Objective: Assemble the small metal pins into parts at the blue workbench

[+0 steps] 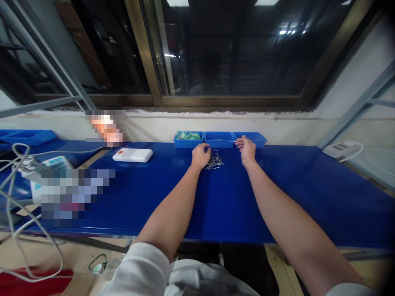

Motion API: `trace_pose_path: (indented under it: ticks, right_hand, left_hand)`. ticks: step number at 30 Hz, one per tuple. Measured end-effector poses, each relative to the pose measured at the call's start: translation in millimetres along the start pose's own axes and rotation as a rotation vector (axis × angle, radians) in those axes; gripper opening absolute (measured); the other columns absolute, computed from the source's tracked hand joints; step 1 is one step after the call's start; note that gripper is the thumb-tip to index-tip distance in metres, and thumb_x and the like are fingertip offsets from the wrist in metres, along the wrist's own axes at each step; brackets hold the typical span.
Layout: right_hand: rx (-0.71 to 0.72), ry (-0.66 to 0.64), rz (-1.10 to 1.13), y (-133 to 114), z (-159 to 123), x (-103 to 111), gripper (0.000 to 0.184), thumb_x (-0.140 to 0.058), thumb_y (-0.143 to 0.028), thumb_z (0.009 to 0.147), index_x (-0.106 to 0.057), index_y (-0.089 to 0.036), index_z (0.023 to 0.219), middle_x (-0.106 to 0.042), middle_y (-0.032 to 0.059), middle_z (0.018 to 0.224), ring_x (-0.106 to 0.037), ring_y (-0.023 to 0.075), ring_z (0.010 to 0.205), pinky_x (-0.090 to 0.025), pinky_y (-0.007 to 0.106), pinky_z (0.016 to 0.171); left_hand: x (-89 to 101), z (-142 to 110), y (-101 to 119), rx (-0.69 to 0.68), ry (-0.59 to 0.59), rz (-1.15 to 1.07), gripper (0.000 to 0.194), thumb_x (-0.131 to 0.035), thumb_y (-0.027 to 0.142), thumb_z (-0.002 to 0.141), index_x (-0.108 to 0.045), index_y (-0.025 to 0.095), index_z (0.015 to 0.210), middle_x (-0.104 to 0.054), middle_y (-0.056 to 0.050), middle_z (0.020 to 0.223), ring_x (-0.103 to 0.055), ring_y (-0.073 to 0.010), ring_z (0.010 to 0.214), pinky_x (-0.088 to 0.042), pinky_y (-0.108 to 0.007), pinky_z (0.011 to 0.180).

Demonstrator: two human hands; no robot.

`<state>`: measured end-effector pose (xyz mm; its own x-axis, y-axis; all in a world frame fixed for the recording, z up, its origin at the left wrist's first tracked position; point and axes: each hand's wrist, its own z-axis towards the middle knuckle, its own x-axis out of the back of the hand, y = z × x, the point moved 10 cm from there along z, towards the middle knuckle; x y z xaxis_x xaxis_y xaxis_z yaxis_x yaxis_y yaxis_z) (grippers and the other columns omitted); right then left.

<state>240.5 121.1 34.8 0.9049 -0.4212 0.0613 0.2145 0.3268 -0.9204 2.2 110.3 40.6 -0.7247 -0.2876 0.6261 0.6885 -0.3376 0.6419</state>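
Note:
A small heap of thin metal pins (215,160) lies on the blue table (222,197) in front of three blue bins. My left hand (200,156) rests at the heap's left edge with its fingers curled onto the pins. My right hand (246,149) hovers to the right of the heap, near the right blue bin (251,139), fingers pinched together on something thin that I cannot make out. The middle blue bin (219,139) sits just behind the pins. The left blue bin (188,138) holds green pieces.
A white flat device (132,155) with a red button lies left of the bins. White cables (18,193) and a white-blue device (46,166) crowd the left end. A white power strip (341,148) sits at the far right. A window and wall run behind the table.

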Motion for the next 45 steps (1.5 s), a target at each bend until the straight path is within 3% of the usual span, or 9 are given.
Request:
trace_pose_path:
  ticks: [4, 7, 12, 15, 19, 26, 38, 42, 45]
  right_hand:
    - [-0.15, 0.026, 0.214, 15, 4, 9, 0.06, -0.032, -0.059, 0.083, -0.053, -0.016, 0.121, -0.064, 0.0124, 0.114, -0.059, 0.0162, 0.079, -0.04, 0.022, 0.049]
    - [-0.196, 0.005, 0.211, 20, 3, 9, 0.064, -0.026, -0.06, 0.085, -0.046, -0.017, 0.129, -0.062, 0.0142, 0.117, -0.059, 0.0169, 0.078, -0.042, 0.024, 0.05]
    - [0.033, 0.051, -0.109, -1, -4, 7, 0.044, -0.054, -0.045, 0.077, -0.062, -0.013, 0.106, -0.068, 0.0105, 0.091, -0.06, 0.0171, 0.073, -0.048, 0.029, 0.068]
    - [0.18, -0.152, -0.354, -14, -17, -26, 0.027, -0.058, -0.033, 0.075, -0.068, -0.016, 0.093, -0.068, 0.0062, 0.081, -0.06, 0.0169, 0.071, -0.048, 0.031, 0.074]
    - [0.332, -0.356, -0.619, -24, -38, -62, 0.019, -0.056, -0.026, 0.076, -0.071, -0.019, 0.085, -0.067, 0.0054, 0.082, -0.06, 0.017, 0.078, -0.044, 0.03, 0.081]
    - [0.281, -0.484, -0.839, -15, -47, -78, 0.015, -0.056, -0.025, 0.077, -0.07, -0.019, 0.074, -0.066, 0.0083, 0.083, -0.06, 0.0199, 0.082, -0.043, 0.028, 0.077]
    - [0.285, -0.53, -0.986, -15, -54, -84, 0.019, -0.052, -0.022, 0.082, -0.069, -0.017, 0.079, -0.066, 0.0141, 0.091, -0.059, 0.0231, 0.09, -0.043, 0.03, 0.075]
    - [0.286, -0.557, -1.04, -16, -59, -84, 0.015, -0.053, -0.019, 0.08, -0.067, -0.015, 0.084, -0.064, 0.016, 0.096, -0.058, 0.0251, 0.092, -0.043, 0.032, 0.074]
    - [0.318, -0.56, -0.99, -18, -60, -85, 0.015, -0.05, -0.018, 0.082, -0.064, -0.015, 0.085, -0.062, 0.0168, 0.097, -0.057, 0.0256, 0.094, -0.042, 0.033, 0.078]
  left_hand:
    - [-6.7, 1, -3, -0.005, -0.036, 0.054, 0.026, -0.05, 0.023, 0.084, -0.064, 0.019, 0.105, -0.066, -0.005, 0.11, -0.059, -0.0176, 0.103, -0.044, -0.029, 0.094]
    - [-10.4, 2, -4, 0.011, -0.073, 0.071, 0.028, -0.048, 0.023, 0.084, -0.063, 0.019, 0.107, -0.065, -0.006, 0.111, -0.059, -0.0188, 0.105, -0.044, -0.03, 0.094]
    - [-21.3, -2, 0, 0.002, -0.191, 0.155, 0.032, -0.044, 0.022, 0.085, -0.062, 0.019, 0.111, -0.064, -0.008, 0.116, -0.057, -0.0222, 0.11, -0.041, -0.032, 0.096]
    - [-30.0, -8, 9, -0.058, -0.254, 0.201, 0.035, -0.043, 0.024, 0.085, -0.059, 0.018, 0.115, -0.061, -0.01, 0.12, -0.055, -0.0229, 0.112, -0.04, -0.033, 0.098]
    - [-38.7, -15, 20, -0.145, -0.307, 0.28, 0.035, -0.042, 0.027, 0.085, -0.058, 0.018, 0.115, -0.06, -0.011, 0.121, -0.055, -0.0246, 0.112, -0.042, -0.036, 0.095]
    - [-42.2, -19, 26, -0.184, -0.329, 0.359, 0.031, -0.038, 0.024, 0.087, -0.061, 0.018, 0.107, -0.062, -0.011, 0.115, -0.056, -0.0237, 0.108, -0.044, -0.035, 0.092]
    - [-42.7, -17, 24, -0.174, -0.32, 0.363, 0.028, -0.041, 0.027, 0.087, -0.062, 0.018, 0.103, -0.062, -0.011, 0.114, -0.057, -0.024, 0.107, -0.044, -0.035, 0.091]
    - [-39.6, -17, 20, -0.132, -0.301, 0.346, 0.033, -0.044, 0.029, 0.087, -0.054, 0.015, 0.115, -0.063, -0.013, 0.112, -0.06, -0.0253, 0.1, -0.045, -0.036, 0.086]
    - [-37.8, -17, 27, -0.207, -0.282, 0.288, 0.029, -0.044, 0.028, 0.088, -0.055, 0.017, 0.113, -0.063, -0.011, 0.111, -0.06, -0.0222, 0.099, -0.045, -0.032, 0.086]
